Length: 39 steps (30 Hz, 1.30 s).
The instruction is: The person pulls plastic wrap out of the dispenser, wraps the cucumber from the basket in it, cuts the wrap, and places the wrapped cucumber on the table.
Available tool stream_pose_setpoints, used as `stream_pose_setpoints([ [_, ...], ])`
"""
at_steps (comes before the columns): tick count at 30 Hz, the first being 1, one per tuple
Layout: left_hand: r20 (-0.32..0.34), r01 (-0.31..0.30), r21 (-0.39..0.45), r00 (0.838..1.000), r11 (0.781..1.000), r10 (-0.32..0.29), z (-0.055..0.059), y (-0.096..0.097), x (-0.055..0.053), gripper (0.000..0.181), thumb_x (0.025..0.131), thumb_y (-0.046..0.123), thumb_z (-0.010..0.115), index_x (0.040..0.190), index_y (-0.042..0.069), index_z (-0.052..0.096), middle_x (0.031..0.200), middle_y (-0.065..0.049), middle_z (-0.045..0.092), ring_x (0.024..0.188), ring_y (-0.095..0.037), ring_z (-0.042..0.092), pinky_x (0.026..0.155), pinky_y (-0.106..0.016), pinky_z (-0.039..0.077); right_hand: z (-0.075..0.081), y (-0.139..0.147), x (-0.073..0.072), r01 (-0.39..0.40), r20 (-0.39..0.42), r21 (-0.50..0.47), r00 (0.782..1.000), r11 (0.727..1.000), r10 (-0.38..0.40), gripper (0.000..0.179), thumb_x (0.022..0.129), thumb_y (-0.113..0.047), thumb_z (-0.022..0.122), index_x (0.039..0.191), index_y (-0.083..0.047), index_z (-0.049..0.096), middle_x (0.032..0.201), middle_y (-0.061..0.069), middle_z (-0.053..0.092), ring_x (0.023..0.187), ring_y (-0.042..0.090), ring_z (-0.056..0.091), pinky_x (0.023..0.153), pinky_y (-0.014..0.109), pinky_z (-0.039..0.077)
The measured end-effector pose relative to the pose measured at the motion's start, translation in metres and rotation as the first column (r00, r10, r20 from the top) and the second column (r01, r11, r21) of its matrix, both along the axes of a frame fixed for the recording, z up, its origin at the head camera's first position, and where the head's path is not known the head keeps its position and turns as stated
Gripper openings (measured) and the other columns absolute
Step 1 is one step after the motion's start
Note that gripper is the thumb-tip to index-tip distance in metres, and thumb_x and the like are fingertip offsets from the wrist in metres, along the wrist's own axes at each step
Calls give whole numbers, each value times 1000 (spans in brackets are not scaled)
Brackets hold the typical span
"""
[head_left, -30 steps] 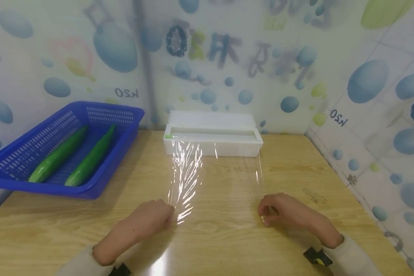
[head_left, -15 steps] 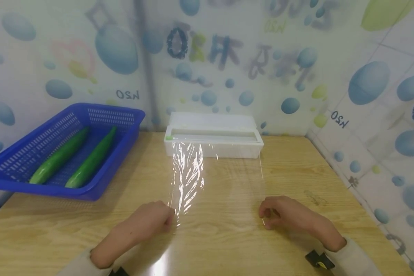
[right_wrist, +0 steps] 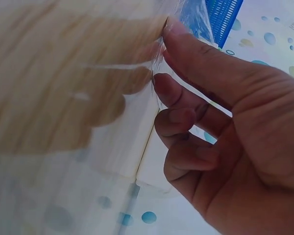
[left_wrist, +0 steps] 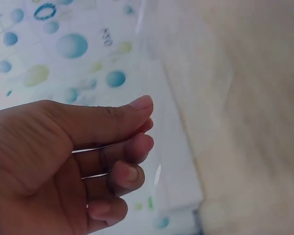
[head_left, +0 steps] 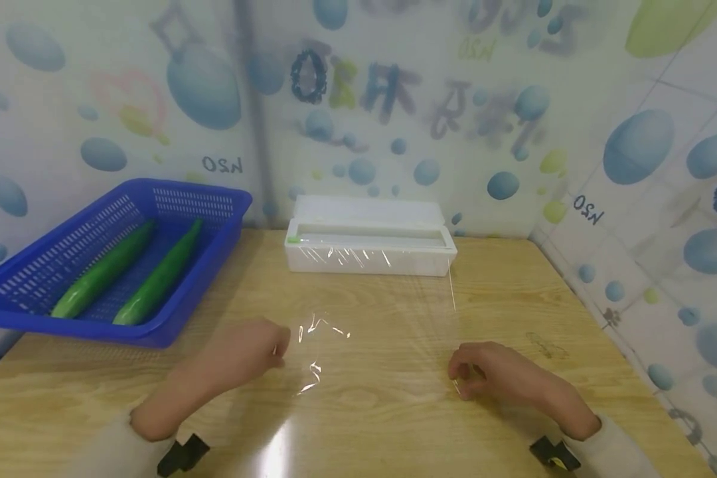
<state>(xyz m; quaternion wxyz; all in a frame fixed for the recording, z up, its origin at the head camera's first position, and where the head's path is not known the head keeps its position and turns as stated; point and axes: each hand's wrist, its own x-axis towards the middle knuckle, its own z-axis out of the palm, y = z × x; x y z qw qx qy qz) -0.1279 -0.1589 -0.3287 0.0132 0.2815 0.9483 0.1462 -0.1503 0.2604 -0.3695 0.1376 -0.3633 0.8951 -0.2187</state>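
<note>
Fingers (right_wrist: 172, 93) of the right hand (head_left: 494, 368): thumb and forefinger are pinching the edge of a clear film (head_left: 376, 325) at its near right corner; the other fingers are curling loosely beneath. Left hand (head_left: 245, 355): its fingers are bending in a relaxed curve, tips lying close to the thumb, just beside the left side of the film and apart from it.

Clear film, one sheet: it is reaching from the white box (head_left: 448, 238) toward the person, spanning most of the gap between the hands. Bright glints are showing on its left half and along the front of the box; its right edge is running as a thin line down to the right hand. Whether its middle is touching the desk (head_left: 358, 431) is not clear.

White box, long and narrow: it is standing at the back of the desk near the patterned wall (head_left: 358, 146), its lid (head_left: 367, 209) standing raised behind; a green tab (head_left: 294, 239) is sitting at the left end.

Blue basket (head_left: 167, 332), slotted sides: it is occupying the left of the desk and holding two cucumbers (head_left: 158, 279), lying lengthwise side by side, apart.

Light sleeves (head_left: 612, 448) are covering both forearms; a black device (head_left: 183, 455) is sitting at each wrist.
</note>
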Motion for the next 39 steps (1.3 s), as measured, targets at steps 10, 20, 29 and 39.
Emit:
stream_pose_setpoints([
  [10,-114,-236,65,964,970,242,65,-59,-35,13,86,21,70,93,10,67,81,-1,66,72,-20,60,61,-44,48,-2,1,0,-17,-46,6,999,1000,17,20,81,-26,76,95,-28,63,91,-17,57,71,3,49,63,23,44],
  [20,-57,-369,107,925,923,376,89,-100,-65,32,89,33,67,101,3,65,95,-15,68,86,-35,61,71,-52,45,-2,1,1,-18,-43,-5,999,1000,18,21,80,-24,77,95,-28,63,90,-16,57,71,3,50,63,22,45],
  [29,-135,-361,123,917,924,376,106,-124,-96,34,88,27,68,102,-4,64,98,-25,66,90,-43,59,77,-57,43,-2,1,1,-19,-45,-3,999,1000,19,22,80,-22,78,96,-27,64,92,-16,58,76,3,52,66,24,46],
  [39,-40,-414,154,905,897,424,89,-152,-123,44,89,27,67,104,-13,60,100,-32,62,92,-46,56,79,-59,41,-3,1,1,-13,-56,-1,998,1000,13,23,79,-20,79,95,-27,64,92,-17,58,79,3,54,69,25,48],
])
